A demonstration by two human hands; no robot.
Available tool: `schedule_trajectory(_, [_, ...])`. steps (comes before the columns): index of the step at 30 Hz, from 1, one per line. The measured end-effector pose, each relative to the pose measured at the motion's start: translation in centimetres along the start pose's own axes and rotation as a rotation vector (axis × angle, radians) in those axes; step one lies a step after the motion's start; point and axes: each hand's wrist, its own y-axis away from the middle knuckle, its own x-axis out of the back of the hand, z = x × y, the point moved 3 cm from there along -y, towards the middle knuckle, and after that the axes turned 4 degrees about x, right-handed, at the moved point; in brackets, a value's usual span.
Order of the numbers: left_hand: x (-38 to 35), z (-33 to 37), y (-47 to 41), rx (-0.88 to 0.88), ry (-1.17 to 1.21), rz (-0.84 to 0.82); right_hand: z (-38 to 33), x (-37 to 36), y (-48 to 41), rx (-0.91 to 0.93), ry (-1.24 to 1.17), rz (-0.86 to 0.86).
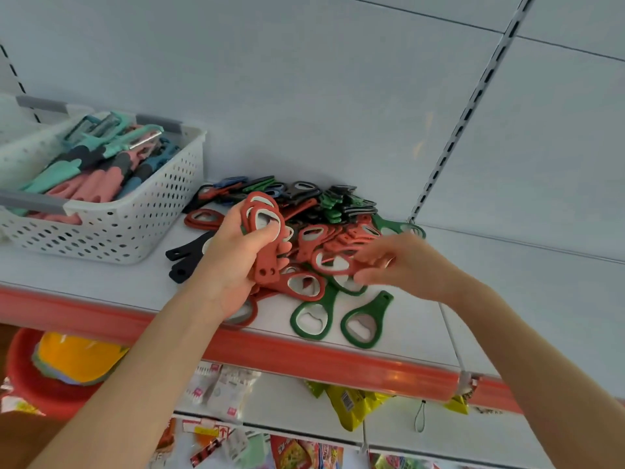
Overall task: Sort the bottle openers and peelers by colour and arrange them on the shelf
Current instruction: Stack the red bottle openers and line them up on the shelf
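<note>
We see a white shelf point(101, 275) with an orange-red strip point(304, 360) along its front edge, backed by a pale grey-blue panel point(304, 96) and a slotted upright point(466, 110) on the right.

At the shelf's left end stands a white perforated basket point(152, 204) holding peelers point(98, 177) in mint, pink, blue and dark grey.

Just beside it, from the back edge towards the front, spreads a pile of bottle openers point(324, 211): red, green and black mixed. Two green openers point(363, 319) lie flat near the front edge, and black openers point(184, 258) lie between the basket and the left wrist.

The left hand point(236, 265) is raised over the middle of the shelf, its fingers curled round a stack of red openers point(265, 214) with the loops pointing up.

The right hand point(406, 265), slightly blurred, reaches into the pile from the right. Its fingers and thumb pinch a red opener point(333, 264) that rests on others.

Below the shelf's front edge we make out hanging packets point(351, 407) and, under its left end, a red tub point(20, 374) with something yellow inside.
</note>
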Motion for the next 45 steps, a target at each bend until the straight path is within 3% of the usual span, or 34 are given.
schedule_trajectory(4, [-1.6, -0.7, 0.1, -0.01, 0.036, -0.03, -2.6, 0.6, -0.6, -0.033, -0.358, 0.216])
schedule_trajectory(10, [-2.1, -0.7, -0.3, -0.034, 0.109, 0.037, -4.1, -0.8, -2.1, 0.028, -0.317, 0.201])
schedule_trajectory(13, [-1.5, -0.5, -0.3, -0.023, 0.097, 0.027, -0.5, 0.5, -2.9, -0.097, 0.006, 0.275])
schedule_trajectory(16, [-1.7, -0.5, -0.1, -0.024, 0.051, -0.001, 2.1, -0.5, -3.4, -0.163, 0.235, 0.058])
schedule_trajectory(18, [-1.9, -0.7, -0.1, -0.007, 0.036, -0.013, 2.7, -0.9, -3.2, -0.149, 0.217, 0.016])
schedule_trajectory(23, [-2.5, -1.1, -0.4, 0.049, 0.082, -0.053, 3.1, -0.2, -2.6, -0.234, 0.006, 0.134])
schedule_trajectory(31, [-2.7, -1.4, -0.6, 0.04, 0.047, -0.056, 3.7, -0.2, -1.9, -0.37, 0.02, 0.163])
schedule_trajectory(34, [-2.7, -1.5, -0.4, 0.033, 0.022, -0.049, 4.4, 0.4, -0.8, -0.424, -0.128, 0.269])
schedule_trajectory(37, [-3.2, -1.7, -0.4, 0.035, 0.036, -0.065, 3.5, 1.7, 0.3, -0.349, -0.313, 0.398])
schedule_trajectory(41, [-4.9, -1.8, -0.2, 0.04, 0.069, -0.122, -1.3, 1.9, 1.5, -0.104, -0.441, 0.323])
schedule_trajectory(43, [-5.6, -1.7, -0.1, 0.014, 0.078, -0.14, -2.7, 1.2, 1.7, -0.044, -0.427, 0.249])
schedule_trajectory(45, [-5.5, -1.7, -0.2, 0.0, 0.066, -0.108, -2.3, 1.1, 1.4, -0.067, -0.329, 0.292])
